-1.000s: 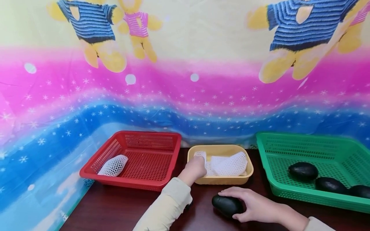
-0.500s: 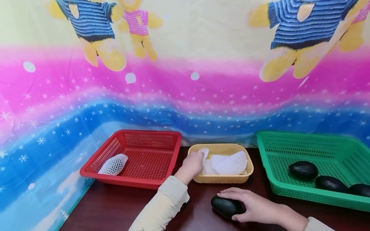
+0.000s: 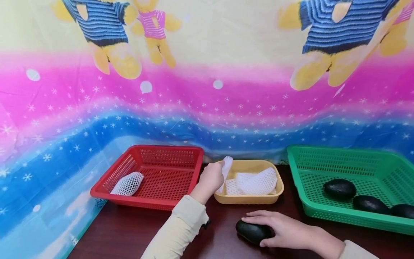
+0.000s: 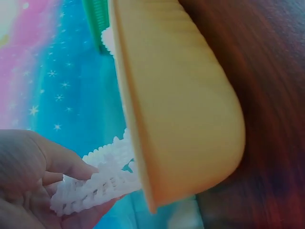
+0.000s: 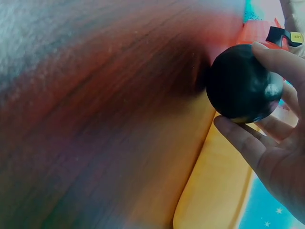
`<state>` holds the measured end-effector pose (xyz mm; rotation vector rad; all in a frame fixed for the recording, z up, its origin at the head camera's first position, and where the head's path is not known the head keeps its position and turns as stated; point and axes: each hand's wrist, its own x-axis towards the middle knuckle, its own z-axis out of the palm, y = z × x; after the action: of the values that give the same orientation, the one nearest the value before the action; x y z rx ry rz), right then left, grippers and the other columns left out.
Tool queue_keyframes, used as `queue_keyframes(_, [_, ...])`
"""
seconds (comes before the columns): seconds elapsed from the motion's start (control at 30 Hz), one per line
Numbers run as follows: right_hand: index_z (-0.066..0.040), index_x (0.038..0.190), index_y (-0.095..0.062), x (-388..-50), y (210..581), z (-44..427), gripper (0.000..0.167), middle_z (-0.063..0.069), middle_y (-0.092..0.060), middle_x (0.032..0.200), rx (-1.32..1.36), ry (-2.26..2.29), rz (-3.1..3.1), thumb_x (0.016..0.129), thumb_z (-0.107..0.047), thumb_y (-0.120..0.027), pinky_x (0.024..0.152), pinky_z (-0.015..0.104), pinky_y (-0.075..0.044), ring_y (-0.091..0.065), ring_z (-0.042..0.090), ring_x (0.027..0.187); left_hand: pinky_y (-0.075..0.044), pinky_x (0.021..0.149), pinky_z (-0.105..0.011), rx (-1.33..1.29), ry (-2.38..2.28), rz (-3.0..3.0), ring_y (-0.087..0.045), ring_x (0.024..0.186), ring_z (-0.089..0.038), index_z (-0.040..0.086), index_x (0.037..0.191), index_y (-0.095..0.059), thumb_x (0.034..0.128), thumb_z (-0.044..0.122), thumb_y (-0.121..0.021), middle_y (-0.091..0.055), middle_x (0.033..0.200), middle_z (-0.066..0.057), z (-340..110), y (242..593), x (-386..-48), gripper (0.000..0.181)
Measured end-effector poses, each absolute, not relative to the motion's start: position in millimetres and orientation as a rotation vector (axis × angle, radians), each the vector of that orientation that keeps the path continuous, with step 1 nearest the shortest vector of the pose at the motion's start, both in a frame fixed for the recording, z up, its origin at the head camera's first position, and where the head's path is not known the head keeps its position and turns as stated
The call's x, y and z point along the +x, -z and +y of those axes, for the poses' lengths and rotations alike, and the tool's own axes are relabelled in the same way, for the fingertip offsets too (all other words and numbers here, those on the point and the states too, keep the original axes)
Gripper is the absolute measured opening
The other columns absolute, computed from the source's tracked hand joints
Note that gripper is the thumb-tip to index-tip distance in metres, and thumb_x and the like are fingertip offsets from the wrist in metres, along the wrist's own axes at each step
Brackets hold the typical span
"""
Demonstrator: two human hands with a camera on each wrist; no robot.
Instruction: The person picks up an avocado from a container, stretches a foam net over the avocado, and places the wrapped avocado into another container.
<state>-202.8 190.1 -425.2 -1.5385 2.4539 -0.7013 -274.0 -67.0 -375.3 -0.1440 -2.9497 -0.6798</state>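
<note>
My left hand (image 3: 211, 179) pinches a white foam net sleeve (image 3: 228, 166) over the left end of a small yellow basket (image 3: 247, 200). In the left wrist view, the sleeve (image 4: 95, 191) sits between thumb and fingers, its far end behind the basket's rim. More foam net sleeves (image 3: 258, 181) lie inside that basket. On the table in front of it, my right hand (image 3: 283, 230) holds a dark avocado (image 3: 252, 231) lying on its side. The right wrist view shows the avocado (image 5: 240, 83) end-on, with thumb and fingers round it.
To the left stands a red basket (image 3: 168, 180) with one sleeved fruit (image 3: 128, 183) in it. A green basket (image 3: 310, 212) at the right holds several dark avocados (image 3: 339, 189). Behind the dark brown table (image 3: 136, 230) hangs a printed cloth (image 3: 181, 97).
My left hand has drawn the foam sleeve up and slightly left, out from the yellow basket's left end. The right hand and its avocado have stayed nearly in place.
</note>
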Motion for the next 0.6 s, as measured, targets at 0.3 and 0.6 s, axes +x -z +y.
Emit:
queue_keyframes(0.3, [-0.027, 0.154, -0.047, -199, 422, 188, 0.066, 0.010, -0.053, 0.147, -1.476, 0.703, 2.448, 0.095, -0.038, -0.074, 0.098, 0.036, -0.051, -0.051, 0.020, 0.134, -0.056, 0.065, -0.034, -0.166, 0.730, -2.940, -0.070, 0.085, -0.023, 0.012, 0.147, -0.058, 0.0956, -0.002, -0.061, -0.070, 0.123, -0.018, -69, 362, -267, 0.053])
queue_keyframes(0.6, [-0.029, 0.154, -0.047, -198, 420, 188, 0.066, 0.011, -0.051, 0.150, -1.394, 0.709, 2.411, 0.095, -0.041, -0.074, 0.098, 0.036, -0.051, -0.050, 0.020, 0.135, -0.054, 0.058, -0.032, -0.165, 0.757, -2.932, -0.068, 0.080, -0.022, 0.015, 0.148, -0.058, 0.0958, -0.002, -0.059, -0.069, 0.125, -0.018, -70, 350, -260, 0.055])
